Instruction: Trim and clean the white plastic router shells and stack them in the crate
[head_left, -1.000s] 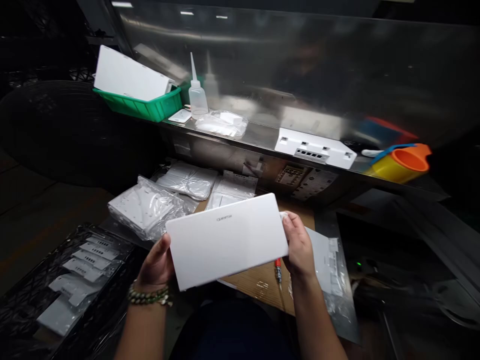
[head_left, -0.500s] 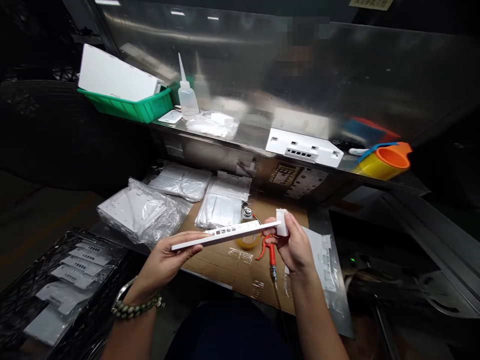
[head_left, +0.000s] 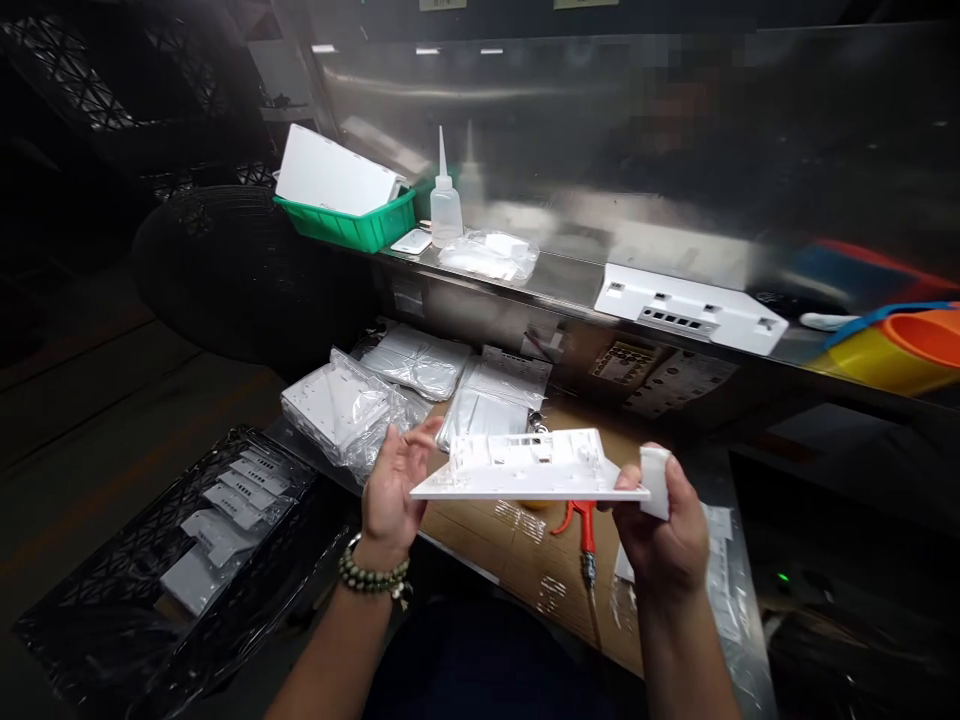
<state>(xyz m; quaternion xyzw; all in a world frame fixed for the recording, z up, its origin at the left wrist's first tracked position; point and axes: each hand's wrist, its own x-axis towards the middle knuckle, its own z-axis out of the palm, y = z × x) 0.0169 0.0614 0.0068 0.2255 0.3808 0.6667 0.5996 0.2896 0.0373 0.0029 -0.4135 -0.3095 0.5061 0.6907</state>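
A white plastic cover [head_left: 525, 478] with a raised, slotted back edge is held up above the cardboard in the middle of the head view. My right hand [head_left: 670, 535] grips its right end and also pinches a small white block-like piece [head_left: 655, 482]; whether this is foam or folded cloth I cannot tell. By the cover's left corner, my left hand [head_left: 393, 492] is open with fingers spread. A red air blow gun [head_left: 584, 530] lies on the cardboard [head_left: 480, 540] below the cover.
Bagged white parts [head_left: 341, 405] and wrapped stacks [head_left: 420, 362] lie at the back left. A black crate [head_left: 97, 590] holds several covers. On the steel shelf [head_left: 562, 290] are a green bin [head_left: 345, 222], a squeeze bottle [head_left: 447, 212], another white cover [head_left: 686, 310] and a yellow-orange container [head_left: 892, 345].
My left hand has let go of the cover's left end and spread its fingers. The cover has turned so its slotted inner side shows. The camera view has swung left.
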